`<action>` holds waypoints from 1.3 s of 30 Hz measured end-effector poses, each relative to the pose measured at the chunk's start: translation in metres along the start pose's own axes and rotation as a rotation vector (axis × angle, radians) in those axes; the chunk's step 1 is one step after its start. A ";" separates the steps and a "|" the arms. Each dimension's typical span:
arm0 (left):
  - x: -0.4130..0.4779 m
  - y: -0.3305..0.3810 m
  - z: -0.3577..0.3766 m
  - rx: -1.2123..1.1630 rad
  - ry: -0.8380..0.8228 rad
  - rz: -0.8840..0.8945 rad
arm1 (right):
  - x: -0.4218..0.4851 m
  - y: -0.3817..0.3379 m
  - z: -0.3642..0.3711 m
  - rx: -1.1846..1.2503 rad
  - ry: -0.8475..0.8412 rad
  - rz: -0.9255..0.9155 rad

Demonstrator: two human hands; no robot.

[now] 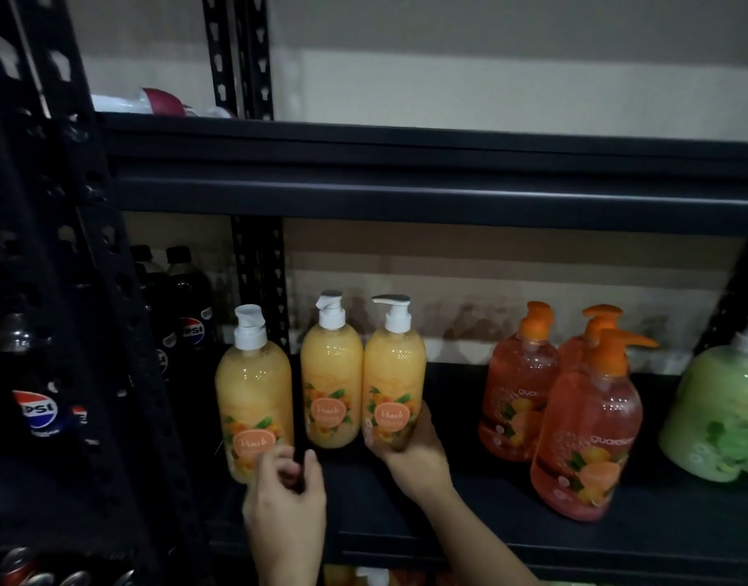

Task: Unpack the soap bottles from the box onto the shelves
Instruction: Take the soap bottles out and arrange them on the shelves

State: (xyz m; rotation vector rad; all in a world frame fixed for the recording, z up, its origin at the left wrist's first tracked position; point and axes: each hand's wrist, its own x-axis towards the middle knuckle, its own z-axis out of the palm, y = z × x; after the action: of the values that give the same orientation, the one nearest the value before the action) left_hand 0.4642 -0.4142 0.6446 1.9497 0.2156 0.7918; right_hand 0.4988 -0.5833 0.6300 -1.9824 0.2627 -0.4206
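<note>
While the right hand [410,454] grips the base of the right peach bottle [395,374], thumb up its right side and fingers curled round its lower front, that bottle stands upright on the dark shelf [406,501].

Count, yellow soap with white pumps: 3.
- left peach bottle [254,387], nearest the shelf's front edge, apart from the other two.
- middle peach bottle [332,374], set further back.
- right peach bottle, just beside the middle one; sides touching or nearly so.
All three upright, labels facing out.

Left hand [285,496]: fingers loosely curled in front of the lower right of the left peach bottle, thumb held clear. Cannot tell whether the fingertips touch the bottle or have hold of it.

Count, orange soap with orange pumps: 3.
- front orange bottle [588,437], near the front edge.
- back-left orange bottle [518,387].
- back-right orange bottle [575,348], mostly hidden behind the front one.
This group stands well apart from the yellow group, to the right.

Count, green soap: 1, the green bottle [719,408] at the right edge of view, partly cut off.

Left bay, past the upright post: dark cola bottles [190,306], several; too dark to count. Cans [21,568] show at the lower left corner.
</note>
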 end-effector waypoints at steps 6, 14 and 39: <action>0.021 -0.006 -0.018 0.040 0.050 0.116 | 0.000 0.002 -0.023 -0.107 -0.130 -0.056; 0.051 -0.021 -0.014 0.044 -0.215 -0.280 | -0.004 0.011 -0.020 -0.222 -0.102 -0.074; -0.037 0.021 0.016 -0.091 -0.324 -0.052 | -0.001 0.021 -0.057 -0.543 -0.336 -0.094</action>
State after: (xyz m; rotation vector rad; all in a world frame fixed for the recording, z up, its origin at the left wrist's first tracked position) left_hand 0.4414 -0.4536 0.6416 1.9455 0.0344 0.4355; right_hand 0.4744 -0.6389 0.6331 -2.5637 0.0714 -0.0661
